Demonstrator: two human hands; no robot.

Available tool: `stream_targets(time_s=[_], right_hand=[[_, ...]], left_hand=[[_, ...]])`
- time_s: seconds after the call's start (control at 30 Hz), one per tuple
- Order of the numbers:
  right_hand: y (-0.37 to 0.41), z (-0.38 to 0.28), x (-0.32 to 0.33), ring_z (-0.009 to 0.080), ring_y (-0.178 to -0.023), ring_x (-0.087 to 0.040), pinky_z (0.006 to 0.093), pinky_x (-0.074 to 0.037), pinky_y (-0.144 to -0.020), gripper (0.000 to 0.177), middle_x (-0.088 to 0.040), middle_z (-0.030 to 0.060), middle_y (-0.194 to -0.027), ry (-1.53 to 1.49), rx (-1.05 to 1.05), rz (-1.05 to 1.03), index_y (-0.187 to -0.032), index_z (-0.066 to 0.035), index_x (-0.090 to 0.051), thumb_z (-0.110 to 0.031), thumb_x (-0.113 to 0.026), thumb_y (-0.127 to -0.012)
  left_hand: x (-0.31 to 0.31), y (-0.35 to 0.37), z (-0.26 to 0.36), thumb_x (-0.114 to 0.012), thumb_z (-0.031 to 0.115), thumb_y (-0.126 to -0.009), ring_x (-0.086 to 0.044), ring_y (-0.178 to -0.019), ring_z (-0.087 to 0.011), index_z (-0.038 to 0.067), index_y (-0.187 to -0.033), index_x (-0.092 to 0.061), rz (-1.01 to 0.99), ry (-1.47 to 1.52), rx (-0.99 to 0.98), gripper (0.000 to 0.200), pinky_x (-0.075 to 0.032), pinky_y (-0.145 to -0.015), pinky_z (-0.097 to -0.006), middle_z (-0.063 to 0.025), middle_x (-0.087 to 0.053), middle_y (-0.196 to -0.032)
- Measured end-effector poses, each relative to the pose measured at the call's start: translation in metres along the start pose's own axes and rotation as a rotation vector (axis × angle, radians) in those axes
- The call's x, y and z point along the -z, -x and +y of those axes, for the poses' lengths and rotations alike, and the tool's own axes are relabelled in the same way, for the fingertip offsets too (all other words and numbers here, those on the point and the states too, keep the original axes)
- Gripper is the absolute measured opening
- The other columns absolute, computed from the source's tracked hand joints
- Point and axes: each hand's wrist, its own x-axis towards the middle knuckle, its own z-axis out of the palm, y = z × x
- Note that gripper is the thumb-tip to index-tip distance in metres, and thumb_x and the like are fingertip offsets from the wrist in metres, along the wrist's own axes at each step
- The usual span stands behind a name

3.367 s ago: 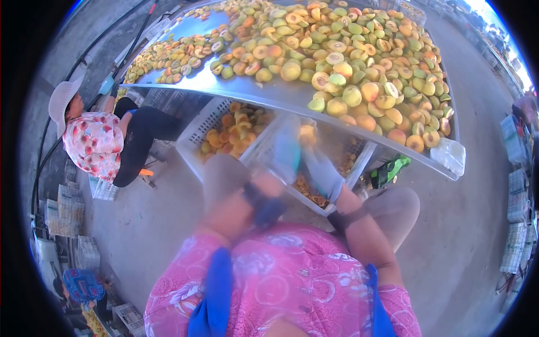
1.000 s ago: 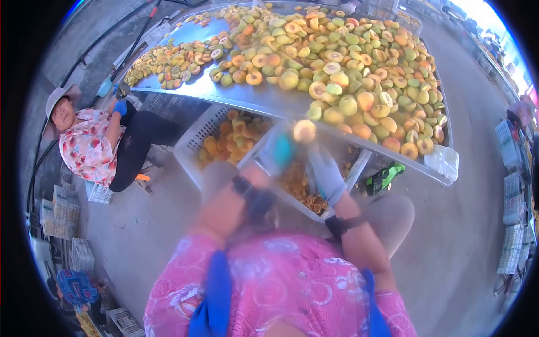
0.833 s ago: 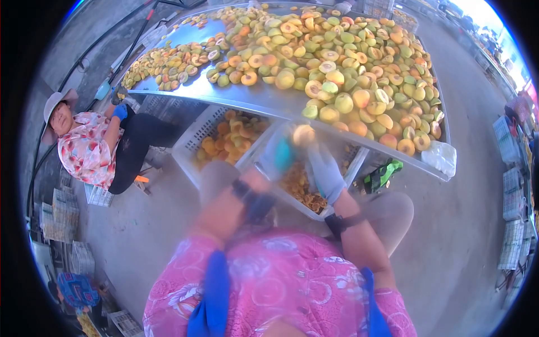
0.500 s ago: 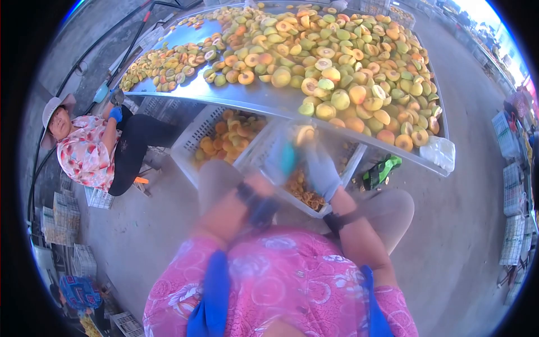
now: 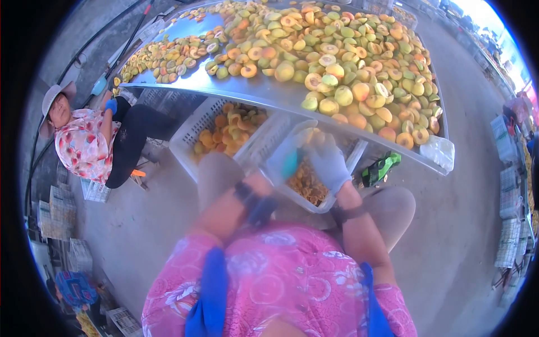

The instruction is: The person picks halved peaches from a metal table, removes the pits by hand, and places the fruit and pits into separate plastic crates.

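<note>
- The person's left hand [image 5: 282, 160], in a pale glove with a teal patch, is raised over a white plastic crate [image 5: 319, 208]; its fingers are bent and blurred, and whether they grip anything one cannot tell.
- The person's right hand [image 5: 329, 162], in a whitish fabric glove, is just beside the left one, fingers curled toward it; its grip cannot be told either, though a blurred yellowish patch shows near both sets of fingertips.
- Below the two hands, small orange-brown pieces [image 5: 309, 182] lie in that crate.
- Ahead of both hands, the shiny sheet-metal table [image 5: 241, 92] bears a broad heap of yellow, green and orange fruit, many pieces cut in half [image 5: 359, 67].
- To the left of the left hand, a second white slotted plastic crate [image 5: 191, 128] holds orange-yellow fruit pieces [image 5: 224, 132].
- To the right of the right hand, a green and black bag [image 5: 383, 168] lies near the crate; farther right, a clear plastic bundle [image 5: 437, 153] sits at the table's corner.
- Well apart from the left hand, on its left, sits a co-worker [image 5: 84, 146] in a pale brimmed hat and red-patterned shirt.
</note>
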Motion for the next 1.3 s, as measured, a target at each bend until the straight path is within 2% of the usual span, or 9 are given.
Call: stream_targets(time_s=[0.13, 0.27, 0.33, 0.43, 0.53, 0.57, 0.63, 1.13, 1.3], right_hand=[[-0.011, 0.055, -0.014, 0.0407, -0.096, -0.063, 0.0434, -0.050, -0.081, 0.033, -0.065, 0.0241, -0.101, 0.269, 0.385, 0.037, -0.113, -0.002, -0.052, -0.025, -0.059, -0.091], [-0.003, 0.045, -0.010, 0.0423, -0.095, -0.063, 0.0431, -0.049, -0.079, 0.030, -0.065, 0.0239, -0.099, 0.106, 0.392, 0.067, -0.112, -0.002, -0.053, -0.023, -0.058, -0.091], [0.008, 0.015, 0.000, 0.0436, -0.093, -0.062, 0.0438, -0.048, -0.077, 0.029, -0.064, 0.0237, -0.097, -0.223, -0.002, -0.066, -0.111, -0.001, -0.052, -0.023, -0.057, -0.092], [0.016, 0.014, 0.000, 0.0219, -0.071, -0.057, 0.0341, -0.047, -0.065, 0.024, -0.060, 0.0108, -0.085, -0.091, 0.132, -0.098, -0.113, -0.004, -0.053, -0.019, -0.054, -0.095], [0.017, 0.004, -0.001, 0.0217, -0.069, -0.058, 0.0348, -0.047, -0.063, 0.024, -0.060, 0.0106, -0.082, -0.105, 0.035, -0.183, -0.112, -0.003, -0.053, -0.020, -0.053, -0.096], [0.017, -0.001, -0.001, 0.0217, -0.069, -0.058, 0.0348, -0.047, -0.063, 0.024, -0.060, 0.0106, -0.082, -0.100, 0.035, -0.183, -0.112, -0.003, -0.053, -0.020, -0.053, -0.096], [0.018, -0.013, -0.002, 0.0456, -0.090, -0.061, 0.0476, -0.047, -0.074, 0.031, -0.063, 0.0260, -0.092, -0.009, 0.048, -0.212, -0.112, 0.000, -0.049, -0.027, -0.053, -0.097], [0.032, 0.020, -0.026, 0.0487, -0.091, -0.059, 0.0513, -0.046, -0.075, 0.036, -0.062, 0.0308, -0.092, 0.328, 0.142, -0.302, -0.109, 0.001, -0.044, -0.034, -0.045, -0.099], [0.050, 0.015, -0.038, 0.0475, -0.092, -0.060, 0.0515, -0.046, -0.076, 0.038, -0.062, 0.0313, -0.093, 0.344, 0.162, -0.271, -0.114, 0.002, -0.043, -0.032, -0.045, -0.099]], left_hand=[[0.003, 0.009, 0.000, -0.056, 0.022, -0.096, -0.055, -0.115, -0.0193, 0.001, -0.135, -0.045, -0.021, 0.073, 0.005, 0.046, -0.045, -0.099, -0.0320, -0.0105, -0.056, -0.126], [0.050, -0.004, -0.037, -0.052, 0.022, -0.099, -0.054, -0.117, -0.0221, -0.001, -0.137, -0.042, 0.027, 0.351, 0.043, 0.045, -0.047, -0.099, -0.0334, -0.0140, -0.055, -0.127], [0.056, -0.006, -0.035, -0.051, 0.022, -0.099, -0.055, -0.117, -0.0230, -0.001, -0.137, -0.042, 0.056, 0.520, 0.041, 0.045, -0.048, -0.099, -0.0342, -0.0153, -0.055, -0.126], [0.013, 0.012, 0.012, -0.055, 0.019, -0.095, -0.058, -0.108, -0.0190, -0.001, -0.131, -0.050, 0.016, 0.254, 0.013, 0.041, -0.048, -0.095, -0.0319, -0.0143, -0.059, -0.119], [0.016, 0.016, 0.014, -0.052, 0.027, -0.100, -0.058, -0.110, -0.0218, -0.004, -0.132, -0.046, 0.006, 0.327, 0.026, 0.044, -0.050, -0.097, -0.0347, -0.0158, -0.057, -0.122], [0.019, 0.016, 0.014, -0.051, 0.028, -0.100, -0.059, -0.108, -0.0202, -0.004, -0.130, -0.048, -0.004, 0.016, -0.043, 0.044, -0.050, -0.095, -0.0335, -0.0146, -0.058, -0.119], [0.030, 0.013, 0.004, -0.051, 0.029, -0.100, -0.059, -0.106, -0.0185, -0.005, -0.128, -0.049, -0.014, -0.290, -0.113, 0.044, -0.050, -0.094, -0.0323, -0.0134, -0.059, -0.117], [0.022, 0.023, 0.026, -0.061, 0.035, -0.094, -0.060, -0.095, -0.0156, 0.000, -0.117, -0.060, 0.161, -0.447, 0.067, 0.042, -0.050, -0.083, -0.0283, -0.0084, -0.065, -0.101], [0.002, 0.022, 0.056, -0.037, 0.040, -0.104, -0.055, -0.081, -0.0138, 0.001, -0.101, -0.065, -0.041, -0.893, 0.354, 0.047, -0.046, -0.077, -0.0298, -0.0041, -0.063, -0.091]])
